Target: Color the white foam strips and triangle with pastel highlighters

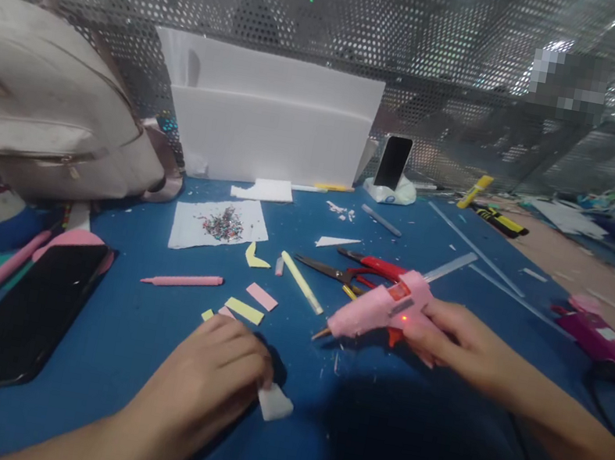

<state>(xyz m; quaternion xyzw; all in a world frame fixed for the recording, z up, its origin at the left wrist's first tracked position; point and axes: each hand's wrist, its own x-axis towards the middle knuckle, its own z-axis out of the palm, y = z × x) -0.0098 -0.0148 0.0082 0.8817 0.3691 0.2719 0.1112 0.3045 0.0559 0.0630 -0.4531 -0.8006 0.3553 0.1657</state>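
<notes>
My right hand point(457, 344) grips a pink hot glue gun point(380, 310) whose nozzle points left and down toward the blue table; a red light glows on its side. My left hand point(216, 373) is curled, fingers closed on a small white foam piece point(274, 403) that rests on the table. Small pink and yellow paper scraps point(252, 304) lie just beyond my left hand. Red-handled scissors point(353, 270) lie behind the glue gun.
A black phone point(24, 315) lies at left beside a pink crayon point(183, 280). White paper with glitter point(219, 224), white foam boards point(270, 124), a propped phone point(393, 162), a white bag point(38, 103) and a pink toy car point(608, 346) surround the workspace. A mesh wall stands behind.
</notes>
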